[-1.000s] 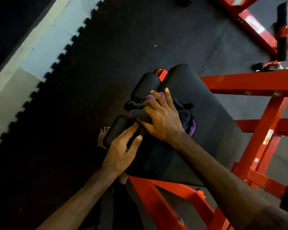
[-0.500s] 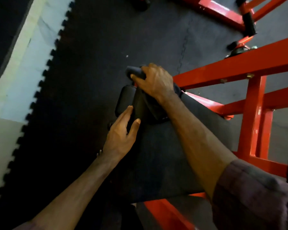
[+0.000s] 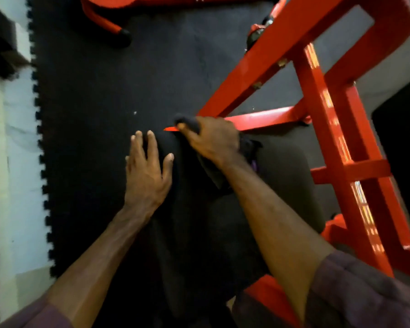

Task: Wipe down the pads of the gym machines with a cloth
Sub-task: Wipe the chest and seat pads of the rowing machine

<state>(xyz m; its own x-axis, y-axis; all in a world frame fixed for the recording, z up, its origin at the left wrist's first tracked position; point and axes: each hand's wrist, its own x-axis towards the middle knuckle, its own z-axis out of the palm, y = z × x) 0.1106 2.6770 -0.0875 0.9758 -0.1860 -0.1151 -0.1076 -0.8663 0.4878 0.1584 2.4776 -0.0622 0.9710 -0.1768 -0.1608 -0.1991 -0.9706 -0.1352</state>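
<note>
Head view: right hand [image 3: 213, 140] clutches a bunched dark cloth with purple trim [image 3: 247, 150] on the black padded bench [image 3: 282, 185], left hand [image 3: 147, 171] flat, fingers spread.

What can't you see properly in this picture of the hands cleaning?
- Cloth: head view, mostly hidden under the right hand that grips it.
- Pad: front end covered by both hands; the left hand lies flat there.
- Red frame: blurred, cut off by the right edge.
</note>
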